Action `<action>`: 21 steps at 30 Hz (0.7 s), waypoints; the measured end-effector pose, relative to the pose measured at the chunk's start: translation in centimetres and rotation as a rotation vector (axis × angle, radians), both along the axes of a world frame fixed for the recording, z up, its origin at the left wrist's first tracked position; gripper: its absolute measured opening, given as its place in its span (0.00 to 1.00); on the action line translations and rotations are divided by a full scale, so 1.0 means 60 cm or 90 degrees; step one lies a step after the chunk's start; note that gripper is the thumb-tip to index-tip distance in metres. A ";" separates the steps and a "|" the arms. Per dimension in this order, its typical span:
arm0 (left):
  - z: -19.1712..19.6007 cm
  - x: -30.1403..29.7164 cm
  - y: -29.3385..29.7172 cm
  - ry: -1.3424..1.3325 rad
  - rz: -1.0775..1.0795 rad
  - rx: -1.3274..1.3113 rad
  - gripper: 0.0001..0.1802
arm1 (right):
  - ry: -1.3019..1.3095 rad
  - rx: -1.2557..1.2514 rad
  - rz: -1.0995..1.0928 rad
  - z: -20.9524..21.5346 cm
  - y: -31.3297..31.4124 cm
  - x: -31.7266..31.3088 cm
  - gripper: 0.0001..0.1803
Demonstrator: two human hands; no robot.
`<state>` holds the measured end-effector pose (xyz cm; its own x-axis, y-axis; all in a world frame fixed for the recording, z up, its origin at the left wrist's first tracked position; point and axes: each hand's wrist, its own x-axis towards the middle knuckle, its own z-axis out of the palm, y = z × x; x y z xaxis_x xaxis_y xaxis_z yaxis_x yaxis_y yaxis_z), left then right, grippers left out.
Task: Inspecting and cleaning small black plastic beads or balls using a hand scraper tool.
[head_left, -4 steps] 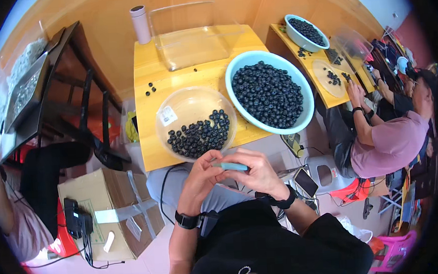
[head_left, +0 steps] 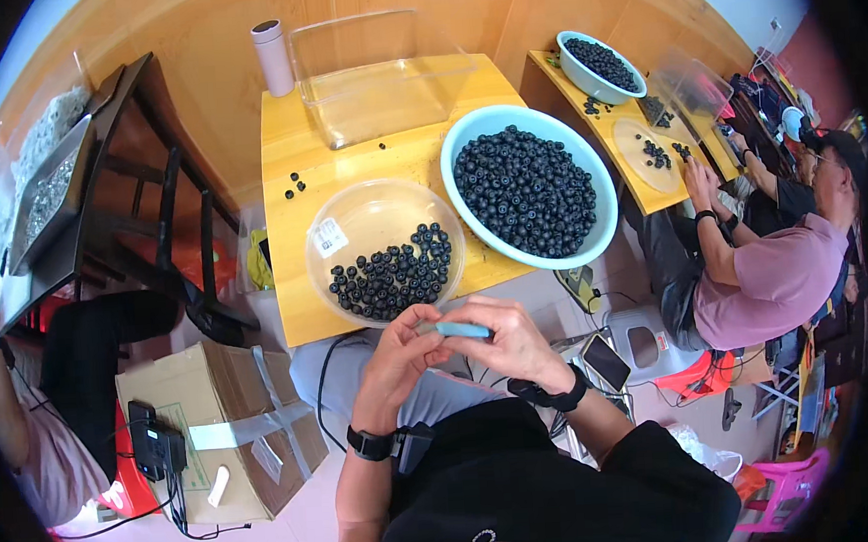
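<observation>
My hands meet just in front of the table's near edge. My right hand grips a small pale-blue, flat-looking tool or handle, whose kind I cannot make out. The fingertips of my left hand are pinched together at the tool's left end; what lies between them is too small to see. Right beyond my hands stands a shallow clear round dish with many small dark, blueberry-like balls along its near side. To its right, a light-blue basin is heaped with the same dark balls.
On the yellow table lie a few loose dark balls. A clear plastic bin and a pink flask stand behind. A taped cardboard box is at left. At right, a person works at another table.
The whole view has shifted slightly. My hands stay together with the pale-blue tool at nearly the same place.
</observation>
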<state>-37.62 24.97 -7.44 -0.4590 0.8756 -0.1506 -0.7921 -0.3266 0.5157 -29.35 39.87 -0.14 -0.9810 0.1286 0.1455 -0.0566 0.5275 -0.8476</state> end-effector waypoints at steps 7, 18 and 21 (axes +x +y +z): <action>-0.005 -0.002 -0.014 0.027 0.042 -0.055 0.11 | 0.184 -0.004 -0.426 -0.003 0.177 -0.068 0.18; -0.008 -0.077 -0.055 0.224 0.264 -0.279 0.08 | 0.093 0.041 -0.368 -0.061 0.085 -0.008 0.08; -0.021 -0.099 -0.044 0.385 0.272 -0.372 0.07 | 0.060 0.021 -0.313 -0.087 0.063 0.000 0.07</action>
<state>-43.55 22.33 -8.71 -0.8676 0.4760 -0.1440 -0.2098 -0.0878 0.9738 -29.35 43.66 -5.35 -0.7882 0.5657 0.2424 0.1301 0.5380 -0.8328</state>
